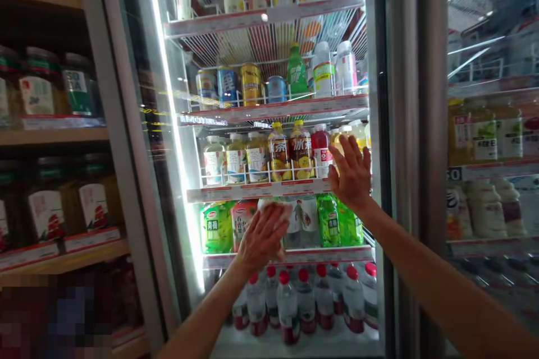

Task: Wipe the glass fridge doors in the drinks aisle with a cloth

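Note:
My left hand [264, 234] lies with its fingers stretched close together in front of the lower drink shelf of a lit display fridge. A pale cloth [287, 212] shows at its fingertips and edge, pressed under the hand; most of it is hidden and blurred. Higher and to the right, my right hand [350, 174] is spread open and holds nothing. It is in front of the juice bottles at the right end of the middle shelf. Faint reflections suggest a glass door [158, 179] between my hands and the drinks.
Iced tea bottles [290, 151], cans [251, 85] and green drink packs [217, 228] line the shelves. Red-capped bottles [288, 305] stand at the bottom. A metal door frame [429, 140] rises at right beside another fridge. Wooden shelves [50, 137] with jars stand at left.

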`<state>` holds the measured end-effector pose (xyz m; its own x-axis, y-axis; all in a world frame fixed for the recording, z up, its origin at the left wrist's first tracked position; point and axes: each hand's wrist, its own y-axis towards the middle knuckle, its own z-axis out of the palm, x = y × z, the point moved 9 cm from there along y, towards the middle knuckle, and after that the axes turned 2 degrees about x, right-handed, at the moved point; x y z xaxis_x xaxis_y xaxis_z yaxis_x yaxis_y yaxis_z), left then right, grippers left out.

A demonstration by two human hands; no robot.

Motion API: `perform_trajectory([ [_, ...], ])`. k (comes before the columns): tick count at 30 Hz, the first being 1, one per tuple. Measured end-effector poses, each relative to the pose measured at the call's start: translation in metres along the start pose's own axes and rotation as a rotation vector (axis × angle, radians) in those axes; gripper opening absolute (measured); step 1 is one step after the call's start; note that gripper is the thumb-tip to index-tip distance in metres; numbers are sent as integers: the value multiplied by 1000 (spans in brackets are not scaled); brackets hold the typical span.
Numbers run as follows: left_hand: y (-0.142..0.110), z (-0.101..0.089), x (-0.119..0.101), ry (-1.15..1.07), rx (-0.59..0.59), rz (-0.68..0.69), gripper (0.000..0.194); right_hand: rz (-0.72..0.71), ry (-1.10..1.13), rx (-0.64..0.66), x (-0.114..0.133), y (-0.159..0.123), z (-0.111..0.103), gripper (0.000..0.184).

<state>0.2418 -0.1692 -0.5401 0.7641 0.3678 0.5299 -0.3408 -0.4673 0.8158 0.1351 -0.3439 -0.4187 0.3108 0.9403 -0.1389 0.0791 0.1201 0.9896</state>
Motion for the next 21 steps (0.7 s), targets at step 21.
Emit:
perform_trajectory([
  [21,-36,-9,17,23,-42,-142,41,-51,-8,-61,12,-35,-3,54],
])
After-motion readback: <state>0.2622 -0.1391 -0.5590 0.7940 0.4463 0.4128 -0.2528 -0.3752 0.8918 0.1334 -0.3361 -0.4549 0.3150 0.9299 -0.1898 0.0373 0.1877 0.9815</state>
